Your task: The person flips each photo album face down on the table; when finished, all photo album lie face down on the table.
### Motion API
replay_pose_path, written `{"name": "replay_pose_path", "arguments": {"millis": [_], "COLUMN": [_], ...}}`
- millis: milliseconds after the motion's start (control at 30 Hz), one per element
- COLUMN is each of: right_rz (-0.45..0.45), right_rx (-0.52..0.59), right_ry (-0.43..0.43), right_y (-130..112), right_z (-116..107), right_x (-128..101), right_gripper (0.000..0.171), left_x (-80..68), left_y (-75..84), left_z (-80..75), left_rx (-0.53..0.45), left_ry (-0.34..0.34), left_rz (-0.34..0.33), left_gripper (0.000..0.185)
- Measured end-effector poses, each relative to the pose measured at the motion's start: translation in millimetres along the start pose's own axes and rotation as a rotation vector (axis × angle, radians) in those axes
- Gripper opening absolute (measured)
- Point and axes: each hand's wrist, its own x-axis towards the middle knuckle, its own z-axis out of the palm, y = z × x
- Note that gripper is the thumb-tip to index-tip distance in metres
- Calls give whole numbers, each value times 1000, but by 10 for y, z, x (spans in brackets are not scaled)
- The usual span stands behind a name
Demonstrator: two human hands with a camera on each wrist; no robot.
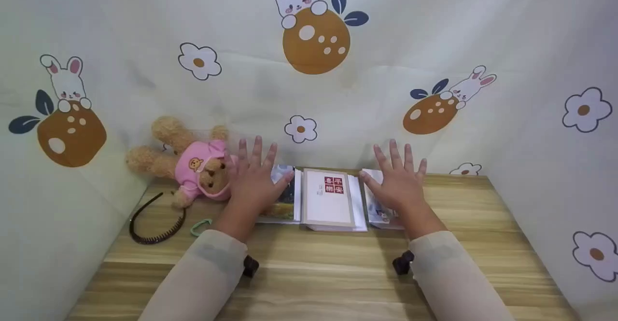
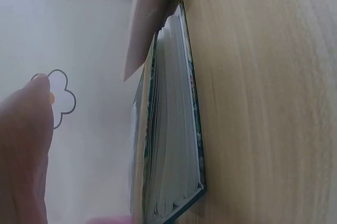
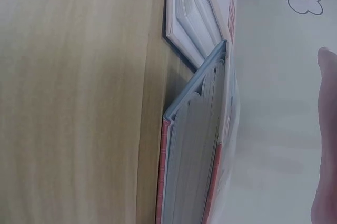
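Note:
Three books lie side by side at the back of the wooden table (image 1: 328,268). My left hand (image 1: 256,178) hovers flat with spread fingers over the left book (image 1: 285,200), a dark-covered one (image 2: 174,145). My right hand (image 1: 398,181) is spread the same way over the right book (image 1: 379,210), which has a red cover edge (image 3: 189,171). Between them lies a middle book (image 1: 328,198) with a white cover and red square characters. Neither hand grips anything; I cannot tell if the palms touch the books.
A tan teddy bear (image 1: 193,164) in a pink hooded top leans against the wall at the left. A dark toothed headband (image 1: 157,222) and a small green ring (image 1: 200,225) lie in front of it. Rabbit-patterned cloth walls enclose the table.

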Motion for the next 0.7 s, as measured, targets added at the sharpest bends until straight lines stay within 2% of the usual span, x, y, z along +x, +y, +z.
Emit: {"name": "replay_pose_path", "arguments": {"millis": [400, 533, 700], "right_rz": [6, 18, 43], "right_rx": [17, 43, 78], "right_ry": [-21, -27, -27], "right_y": [60, 130, 263], "right_z": [-38, -64, -118], "right_x": [-47, -97, -185], "right_gripper": [94, 93, 95], "left_x": [-26, -57, -116], "left_y": [68, 167, 364], "left_z": [-3, 14, 131], "left_rx": [-27, -65, -139], "left_ry": [-41, -39, -34], "left_rz": [-7, 0, 14], "left_gripper": [90, 91, 91]}}
